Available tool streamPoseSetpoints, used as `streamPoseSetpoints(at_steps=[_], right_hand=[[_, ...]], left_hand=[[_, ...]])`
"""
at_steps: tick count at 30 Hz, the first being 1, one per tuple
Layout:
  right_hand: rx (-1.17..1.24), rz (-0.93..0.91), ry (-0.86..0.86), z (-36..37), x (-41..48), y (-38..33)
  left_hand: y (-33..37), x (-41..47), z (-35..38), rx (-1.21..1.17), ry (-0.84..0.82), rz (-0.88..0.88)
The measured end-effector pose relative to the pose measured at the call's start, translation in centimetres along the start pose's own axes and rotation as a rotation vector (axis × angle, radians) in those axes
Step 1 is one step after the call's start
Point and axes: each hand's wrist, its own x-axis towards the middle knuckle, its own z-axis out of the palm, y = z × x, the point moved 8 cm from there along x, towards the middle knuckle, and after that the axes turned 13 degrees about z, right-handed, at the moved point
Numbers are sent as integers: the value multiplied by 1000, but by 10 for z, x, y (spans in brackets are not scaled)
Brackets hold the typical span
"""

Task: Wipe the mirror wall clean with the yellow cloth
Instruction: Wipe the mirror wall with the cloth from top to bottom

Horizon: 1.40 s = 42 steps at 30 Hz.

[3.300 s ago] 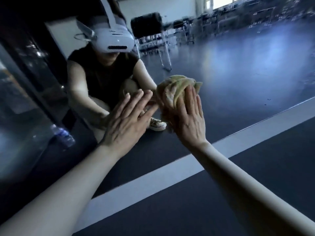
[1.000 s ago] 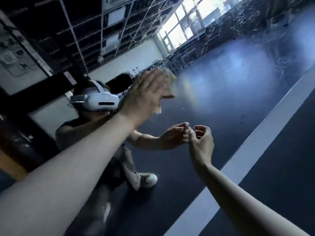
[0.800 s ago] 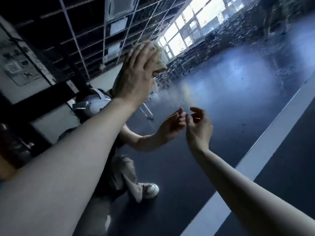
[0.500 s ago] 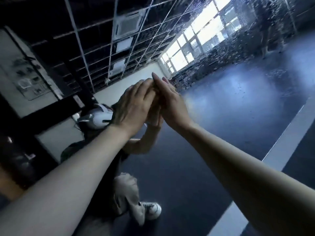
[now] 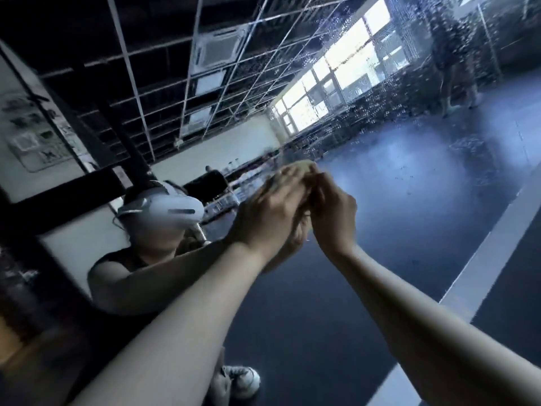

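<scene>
The mirror wall (image 5: 415, 206) fills the view, and its upper right part is speckled with droplets. Both my hands meet in front of it at mid-frame. A bit of the yellow cloth (image 5: 303, 164) shows above the fingertips; the rest is hidden between the hands. My left hand (image 5: 268, 212), blurred, lies over the cloth with its fingers bent round it. My right hand (image 5: 333, 213) comes in from the right with its fingers curled onto the cloth's other side.
A white strip (image 5: 486, 253) runs along the mirror's foot, with dark floor (image 5: 515, 291) to its right. The glass reflects a person in a white headset (image 5: 164, 212), a ceiling grid, bright windows and a white shoe (image 5: 241, 379).
My left hand wiped upward with the cloth, then came down. My right hand rose from below to join it, and both now sit lower with the cloth between them.
</scene>
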Motion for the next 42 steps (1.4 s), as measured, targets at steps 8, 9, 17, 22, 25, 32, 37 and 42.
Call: streamPoseSetpoints(at_steps=[8, 9, 17, 22, 25, 32, 37, 42], right_hand=[[115, 123, -273, 0, 28, -21], [186, 57, -276, 10, 43, -49], [121, -222, -63, 36, 106, -104], [199, 46, 62, -9, 63, 12], [196, 253, 76, -40, 1, 98], [183, 566, -66, -79, -137, 171], [109, 585, -89, -75, -125, 157], [97, 128, -155, -15, -44, 21]], left_hand=[[-17, 25, -24, 136, -213, 305], [-38, 37, -45, 187, -169, 284], [-106, 87, -84, 115, 40, -93], [-34, 74, 10, -57, -105, 7], [29, 35, 72, -198, -297, 54], [135, -77, 143, -162, -449, 275], [120, -75, 118, -39, -457, 463], [12, -22, -3, 195, -165, 242]])
